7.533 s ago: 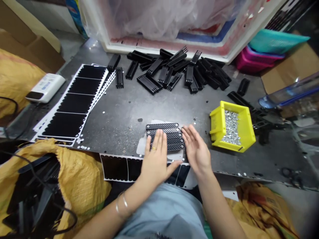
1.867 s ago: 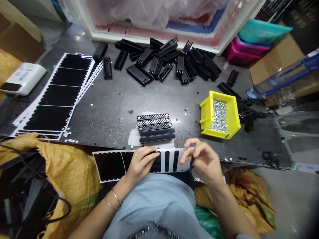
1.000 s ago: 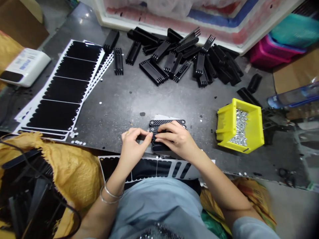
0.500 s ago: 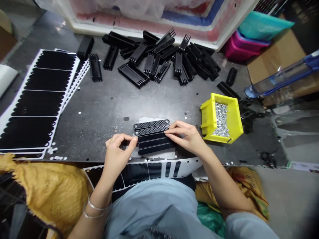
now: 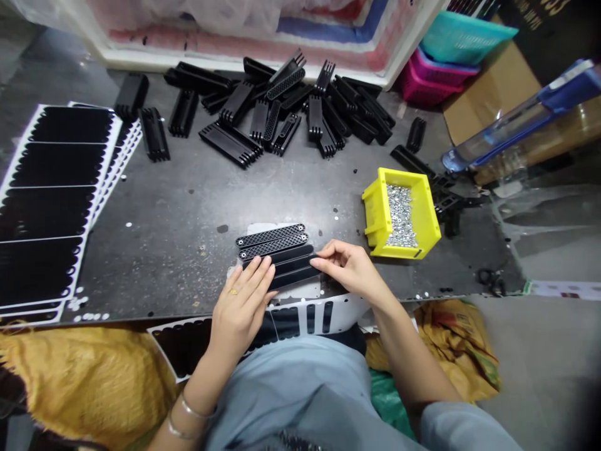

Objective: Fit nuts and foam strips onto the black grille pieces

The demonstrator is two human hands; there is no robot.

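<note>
Several narrow black bars lie side by side on a pale backing near the table's front edge. Two lattice-faced bars, with a metal ring at each end, form the far side of the row. The nearer ones show smooth black strips on top. My left hand rests with fingers stretched out over the left ends of the smooth strips. At their right end, my right hand pinches the end of one strip between thumb and forefinger; the exact contact is partly hidden.
A yellow bin of small metal parts stands to the right. Black plastic pieces are heaped along the back. Sheets of black stickers lie at left, another sheet at my lap. A blue-capped clear tube juts in at right.
My left hand has gone from a pinch at the strips' left ends to lying flat over them. The right hand remains at the right end. The whole view has shifted slightly.
</note>
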